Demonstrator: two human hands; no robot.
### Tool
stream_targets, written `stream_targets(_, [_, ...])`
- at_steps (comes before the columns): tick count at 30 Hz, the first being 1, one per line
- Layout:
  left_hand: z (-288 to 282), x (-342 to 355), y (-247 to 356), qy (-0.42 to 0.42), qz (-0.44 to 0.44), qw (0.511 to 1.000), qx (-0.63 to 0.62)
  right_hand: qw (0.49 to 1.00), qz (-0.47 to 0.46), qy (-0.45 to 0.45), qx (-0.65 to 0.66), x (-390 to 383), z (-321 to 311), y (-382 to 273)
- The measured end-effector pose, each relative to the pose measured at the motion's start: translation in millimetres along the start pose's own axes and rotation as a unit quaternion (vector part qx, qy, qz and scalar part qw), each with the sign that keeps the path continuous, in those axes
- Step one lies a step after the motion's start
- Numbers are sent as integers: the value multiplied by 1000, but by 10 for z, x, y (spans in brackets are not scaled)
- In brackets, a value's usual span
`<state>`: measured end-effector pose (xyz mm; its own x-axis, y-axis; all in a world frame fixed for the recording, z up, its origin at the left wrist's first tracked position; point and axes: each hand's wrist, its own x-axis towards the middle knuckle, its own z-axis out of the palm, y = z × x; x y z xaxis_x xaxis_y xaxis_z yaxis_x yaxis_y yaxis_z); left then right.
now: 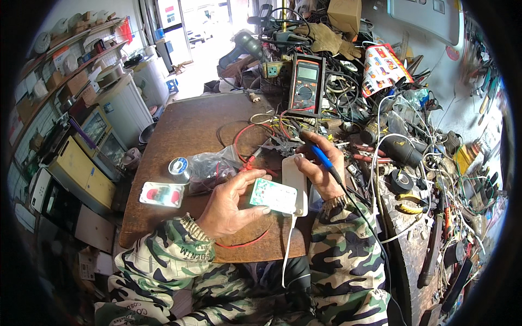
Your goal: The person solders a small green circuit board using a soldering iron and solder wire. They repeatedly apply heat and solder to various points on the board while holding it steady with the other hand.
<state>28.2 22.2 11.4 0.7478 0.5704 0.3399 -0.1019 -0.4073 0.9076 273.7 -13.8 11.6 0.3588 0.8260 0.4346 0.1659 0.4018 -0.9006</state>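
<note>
My left hand point(225, 204) grips a small green-and-white circuit board point(272, 194) at its edges, with a white cable point(290, 242) hanging below. My right hand point(326, 165) is closed round a blue-handled pen-shaped tool point(319, 156) trailing a black cord; its tip is not clear. A white elongated casing point(291, 168) lies behind the board, beside my right fingers. To the left are a solder spool point(179, 169), a shallow white case point(161, 194) with red contents and a clear plastic bag point(209, 171). Red leads point(246, 163) lie beyond my hands.
A wooden bench top point(182, 125) carries a multimeter point(306, 81) at the back. Tangled cables, pliers point(408, 209) and tools crowd the right side and back. Shelves point(65, 54) and cabinets point(87, 174) line the left wall; a bright doorway point(201, 38) is behind.
</note>
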Motion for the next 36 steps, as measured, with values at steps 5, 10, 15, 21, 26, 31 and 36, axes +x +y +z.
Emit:
stream_targets(5, [7,-22,-9,0,-17,999,36,1000,9,3,3,6,-1,46])
stream_targets(10, [3,-32,43,3,-20,993,113,1000,15,0,6,-5,-13,25])
stream_targets(15, [0,-30,24,5,8,988,154,999,28,-22,8,-4,-44,-1])
stream_targets(21, [12,-17,47,15,55,980,190,999,10,-30,15,-3,-78,28])
stream_targets(26, [5,-22,19,23,45,983,178,999,9,-30,24,2,-62,30])
stream_targets(31, [11,-10,46,25,48,979,197,999,9,-25,28,-7,-80,9])
stream_targets(36, [5,-23,40,28,43,978,200,999,10,-24,37,-3,-70,14])
